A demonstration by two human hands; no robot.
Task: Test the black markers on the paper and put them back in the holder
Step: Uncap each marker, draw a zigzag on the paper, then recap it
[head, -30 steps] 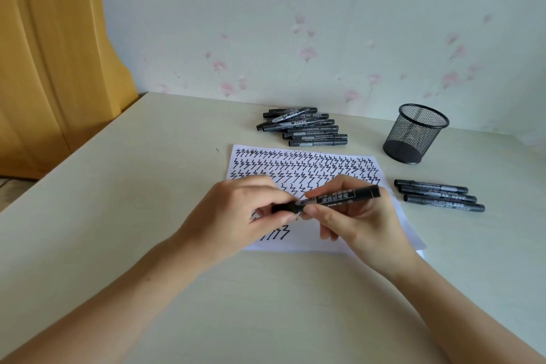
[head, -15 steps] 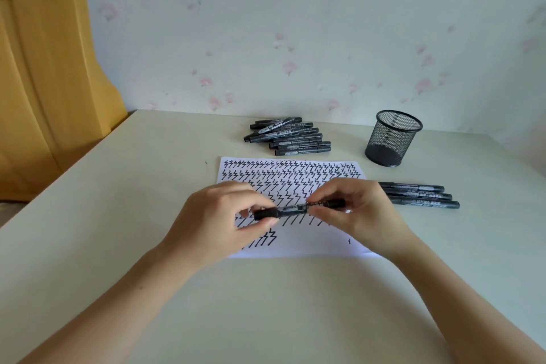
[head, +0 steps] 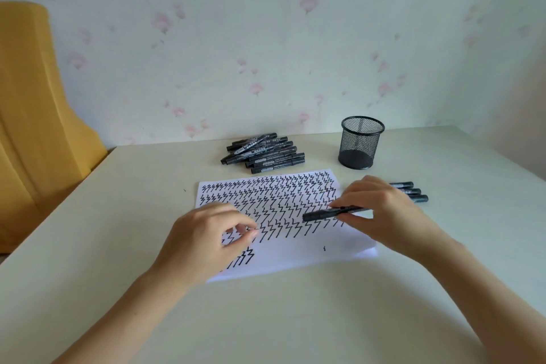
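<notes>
One holder (head: 361, 143), one paper (head: 295, 257), two hands (head: 204, 241).

A capped black marker (head: 331, 213) lies level just above the zigzag-covered paper (head: 295, 257); a pile (head: 263, 152) behind the paper, three markers (head: 413, 195) at its right, the mesh holder (head: 359, 142) upright behind these

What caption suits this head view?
Right hand holds a black marker over scribbled paper; left hand rests beside it.

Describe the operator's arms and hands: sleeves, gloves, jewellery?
Both forearms are bare up to the frame edge, no sleeves visible. The left hand and right hand are bare: no gloves, rings, watch or wristbands. No markings or cables visible.
</notes>
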